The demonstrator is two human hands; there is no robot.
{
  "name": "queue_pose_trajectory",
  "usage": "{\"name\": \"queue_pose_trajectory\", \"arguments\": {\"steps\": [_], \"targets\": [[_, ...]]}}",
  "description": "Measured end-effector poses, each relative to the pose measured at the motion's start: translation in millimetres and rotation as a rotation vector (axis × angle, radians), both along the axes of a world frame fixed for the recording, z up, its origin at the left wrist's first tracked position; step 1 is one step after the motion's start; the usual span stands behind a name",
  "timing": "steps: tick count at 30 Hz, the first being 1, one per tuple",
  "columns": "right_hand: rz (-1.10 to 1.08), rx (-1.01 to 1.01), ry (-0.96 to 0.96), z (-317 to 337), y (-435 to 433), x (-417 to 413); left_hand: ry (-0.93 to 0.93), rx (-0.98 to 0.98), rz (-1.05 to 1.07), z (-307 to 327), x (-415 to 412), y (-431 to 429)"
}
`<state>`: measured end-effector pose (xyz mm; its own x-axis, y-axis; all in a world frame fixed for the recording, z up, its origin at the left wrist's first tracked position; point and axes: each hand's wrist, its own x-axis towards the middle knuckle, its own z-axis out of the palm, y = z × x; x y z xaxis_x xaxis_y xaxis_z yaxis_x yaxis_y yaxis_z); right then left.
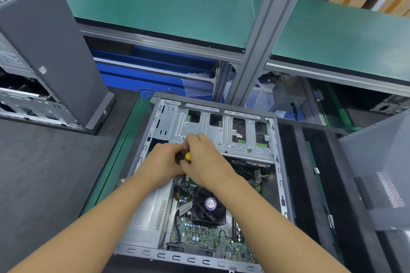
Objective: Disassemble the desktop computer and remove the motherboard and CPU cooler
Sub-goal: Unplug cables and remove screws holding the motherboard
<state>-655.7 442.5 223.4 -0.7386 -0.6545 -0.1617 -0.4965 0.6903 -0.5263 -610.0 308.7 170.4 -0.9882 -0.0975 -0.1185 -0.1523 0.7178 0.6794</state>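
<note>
Your left hand [165, 159] grips the screwdriver [187, 156] at the near edge of the drive cage [224, 137]; your right hand [206, 157] pinches its yellow end. The motherboard [199, 232] and CPU cooler [207, 206] lie nearside of that cage. Hold it square; press firmly.

The desktop computer [280, 175] lies flat on its side, side panel off, insides facing up. The green motherboard [199, 235] sits in the bottom of the case. The CPU cooler [207, 205], a black square fan with a round purple sticker, is mounted on top of the board.
</note>
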Motion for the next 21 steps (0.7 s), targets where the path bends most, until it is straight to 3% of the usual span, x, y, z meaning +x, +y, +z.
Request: {"name": "queue_pose_trajectory", "arguments": {"steps": [8, 21], "targets": [[0.026, 0.057, 0.019, 2.3, -0.5, -3.2, -0.017, 0.107, -0.024, 2.8, 4.4, -3.0], [-0.01, 0.069, 0.003, 0.1, 0.1, -0.6, 0.02, 0.011, -0.02, 2.9, 3.5, 1.5]]}}
